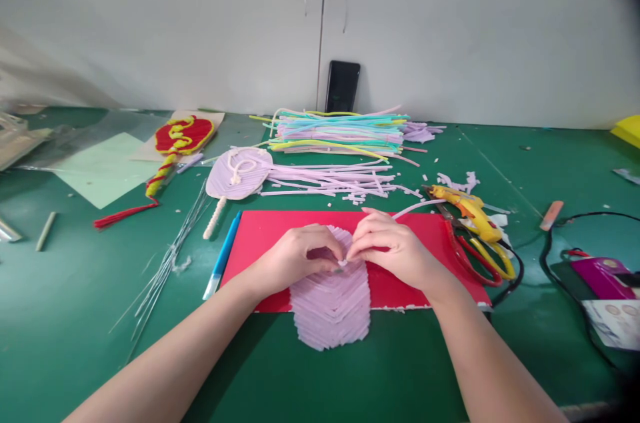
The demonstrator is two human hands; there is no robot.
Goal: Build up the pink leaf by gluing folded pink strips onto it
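A lilac oval panel (330, 316) of pipe cleaners laid in V-shaped rows lies partly on a red board (265, 236), its lower end over the board's front edge. My left hand (307, 249) is closed in a pinch above the panel, fingertips at a small pale end. Meeting it there, my right hand (393, 246) pinches a lilac pipe cleaner (420, 205), whose long tail sticks out behind the hand to the right. The fingertips hide the upper middle of the panel and most of the pinched end.
Behind the board lie a lilac fan (240, 173), loose lilac pipe cleaners (330, 176) and a multicoloured bundle (340, 133). At right are a yellow glue gun (470, 209) and red-handled scissors (467, 256). A blue pen (225, 253) and thin wires (167, 263) lie left. A phone (343, 86) leans on the wall.
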